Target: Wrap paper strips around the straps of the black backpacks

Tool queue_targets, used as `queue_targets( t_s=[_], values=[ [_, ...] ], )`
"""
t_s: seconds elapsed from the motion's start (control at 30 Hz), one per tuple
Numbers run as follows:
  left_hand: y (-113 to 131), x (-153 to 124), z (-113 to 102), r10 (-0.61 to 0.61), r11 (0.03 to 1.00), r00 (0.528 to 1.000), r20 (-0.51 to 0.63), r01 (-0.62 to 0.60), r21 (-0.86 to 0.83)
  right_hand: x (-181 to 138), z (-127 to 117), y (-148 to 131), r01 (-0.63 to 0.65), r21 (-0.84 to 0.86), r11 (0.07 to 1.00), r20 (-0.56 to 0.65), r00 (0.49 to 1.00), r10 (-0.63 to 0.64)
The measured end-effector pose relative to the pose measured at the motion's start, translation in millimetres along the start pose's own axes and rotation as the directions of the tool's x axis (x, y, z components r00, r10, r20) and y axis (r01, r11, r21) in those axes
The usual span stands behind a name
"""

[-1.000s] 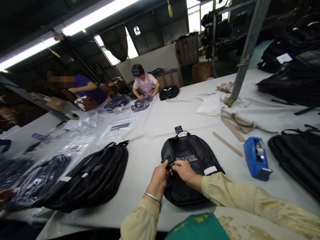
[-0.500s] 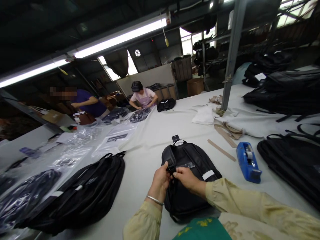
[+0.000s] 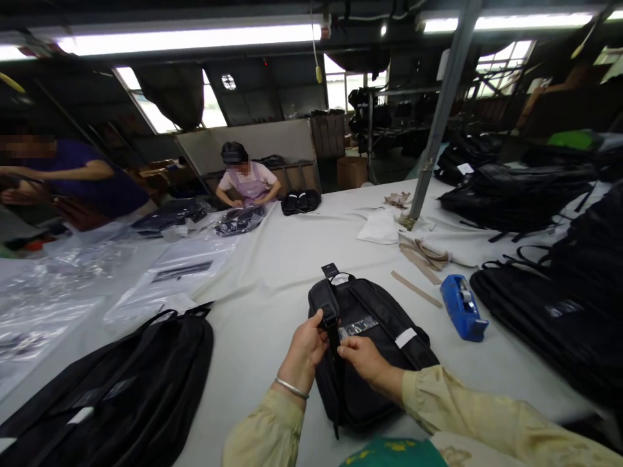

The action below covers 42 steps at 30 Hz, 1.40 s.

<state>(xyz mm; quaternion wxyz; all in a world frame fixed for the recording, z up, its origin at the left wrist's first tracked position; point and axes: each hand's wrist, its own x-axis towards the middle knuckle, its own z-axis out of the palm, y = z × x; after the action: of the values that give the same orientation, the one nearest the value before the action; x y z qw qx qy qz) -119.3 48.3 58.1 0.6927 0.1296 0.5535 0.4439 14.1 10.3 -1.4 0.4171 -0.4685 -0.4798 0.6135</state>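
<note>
A black backpack [image 3: 374, 389] lies on the white table with its shoulder straps facing up and a dark hang tag [image 3: 329, 270] by its top handle. My left hand [image 3: 307, 347] is closed on the lower end of its left shoulder strap [image 3: 322, 295], thumb at the black buckle [image 3: 329, 316]. From the buckle a black webbing strap [image 3: 335, 350] runs down over the pack. My right hand [image 3: 364, 357] pinches this webbing just below the buckle. White tape [image 3: 405, 337] is wrapped round the other shoulder strap, and a shiny clear strip [image 3: 359, 326] crosses the back panel.
A blue tape dispenser [image 3: 462, 311] stands right of the pack, near tan strips [image 3: 416, 289]. More black backpacks lie left [image 3: 146, 383] and right [image 3: 540, 318]. A metal post [image 3: 440, 117] rises from the table. Across it a person [image 3: 248, 181] handles a bagged item; another person [image 3: 87, 175] works at left.
My right hand has drawn slightly down from the buckle, and a length of webbing now shows below it, hanging over the pack. The view has levelled and turned right.
</note>
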Motion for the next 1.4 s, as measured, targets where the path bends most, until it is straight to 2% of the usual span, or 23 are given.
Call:
queue_targets(
  t_s=[0.17, 0.27, 0.37, 0.47, 0.6, 0.7, 0.9, 1.0, 1.1, 1.17, 1.27, 1.33, 1.4],
  values=[
    [-6, 13, -5, 0.016, 1.000, 0.998, 0.058, -0.017, 0.017, 12, 6, -15, 0.058, -0.033, 0.998, -0.180, 0.982, -0.063],
    [-3, 18, -7, 0.011, 1.000, 0.997, 0.077, -0.012, 0.022, 13, 7, -19, 0.078, 0.023, 0.997, -0.132, 0.989, -0.074],
    [6, 19, -7, 0.006, 1.000, 0.995, 0.098, -0.009, 0.022, 4, 9, -7, 0.001, 0.053, 0.999, -0.052, 0.999, 0.001],
    [15, 19, -4, 0.027, 0.999, 0.993, 0.115, -0.029, 0.017, 2, 10, -5, -0.038, -0.010, 0.999, -0.101, 0.994, 0.037],
    [26, 18, 1, 0.045, 0.996, 0.988, 0.145, -0.056, 0.075, 17, 9, -24, 0.035, -0.158, 0.987, -0.142, 0.988, -0.058],
    [37, 16, 4, 0.089, 0.992, 0.984, 0.155, -0.101, 0.073, 22, 10, -32, 0.016, -0.221, 0.975, -0.145, 0.988, -0.049],
    [48, 11, 11, 0.129, 0.985, 0.980, 0.152, -0.145, 0.095, 17, 17, -23, -0.100, -0.364, 0.926, -0.222, 0.975, 0.018],
    [51, 8, 14, 0.149, 0.974, 0.976, 0.161, -0.173, 0.148, 19, 17, -16, -0.208, -0.398, 0.894, -0.158, 0.975, 0.157],
    [55, 5, 15, 0.160, 0.962, 0.970, 0.185, -0.195, 0.191, 19, 14, -1, -0.331, -0.317, 0.889, -0.045, 0.941, 0.335],
    [58, 3, 12, 0.153, 0.961, 0.969, 0.194, -0.192, 0.198, 17, 11, 12, -0.353, -0.302, 0.886, 0.018, 0.927, 0.376],
    [57, -2, 4, 0.112, 0.965, 0.980, 0.165, -0.147, 0.217, 18, 4, 26, -0.280, -0.469, 0.838, 0.014, 0.946, 0.324],
    [51, -7, -8, 0.092, 0.965, 0.986, 0.142, -0.123, 0.233, 21, 0, 28, -0.163, -0.645, 0.747, 0.008, 0.976, 0.219],
    [42, -14, -25, 0.074, 0.966, 0.989, 0.127, -0.103, 0.238, 24, -3, 27, -0.064, -0.785, 0.616, 0.012, 0.993, 0.119]
  ],
)
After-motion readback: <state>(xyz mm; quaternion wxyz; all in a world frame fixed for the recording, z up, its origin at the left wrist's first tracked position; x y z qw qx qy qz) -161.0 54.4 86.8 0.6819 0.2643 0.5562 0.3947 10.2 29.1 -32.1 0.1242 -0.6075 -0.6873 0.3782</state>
